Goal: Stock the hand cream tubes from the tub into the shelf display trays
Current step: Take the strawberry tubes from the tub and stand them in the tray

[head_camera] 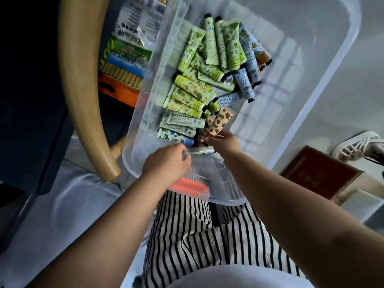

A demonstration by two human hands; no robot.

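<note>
tub: clear plastic, tilted, near rim over striped trousers.
tubes: heaped along tub's 9 o'clock side; green and yellow toward 12, blue at 2, strawberry print near the hands.
left hand: fingers curled round one end of a pale tube at tub's 6 o'clock.
right hand: fingers pinched at the strawberry tubes' lower ends; exact hold unclear.
outside tub, 9 o'clock: tan curved chair leg, packaged goods.

pale floor, clear tub, brown box
</note>
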